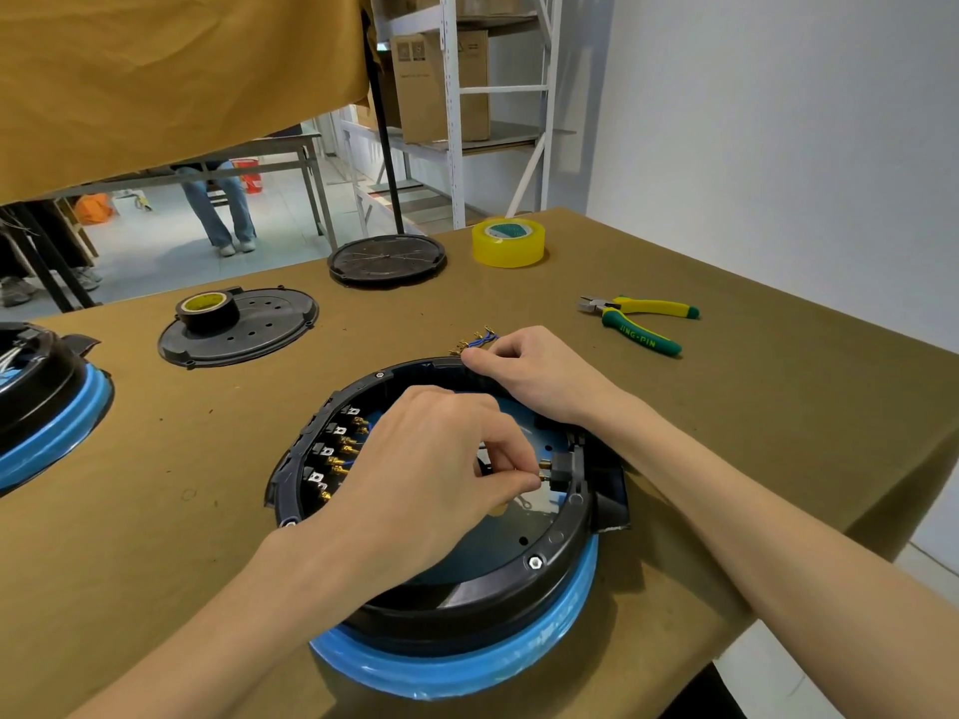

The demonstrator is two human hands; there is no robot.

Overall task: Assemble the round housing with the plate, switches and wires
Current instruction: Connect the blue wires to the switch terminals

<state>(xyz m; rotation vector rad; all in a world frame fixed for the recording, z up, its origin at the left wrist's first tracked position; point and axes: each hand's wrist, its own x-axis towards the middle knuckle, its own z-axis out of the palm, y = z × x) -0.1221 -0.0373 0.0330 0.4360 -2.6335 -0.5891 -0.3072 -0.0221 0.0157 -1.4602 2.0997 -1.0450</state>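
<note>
1. The round housing (539, 557) sits open side up on the brown table (726, 417), close in front of the person and wrapped in blue film around its lower edge.
2. The left hand (430, 459) reaches inside it, thumb and forefinger pinching a small brass connector (537, 480) that lies level and points right, its tip just short of the black switch (563, 472) on the right-hand inner wall.
3. So the coming push looks like a short one to the right, along the connector's own length, and the left hand is the nearer one for it.
4. The right hand (539, 376) rests curled on the far rim, fingertips pinching something there; I cannot tell what.
5. A row of switches (332, 448) on the left wall already carries connectors.
6. Loose spare wires (475, 342) lie on the table just past the far rim, with pliers (641, 321) well off to the right.
</note>
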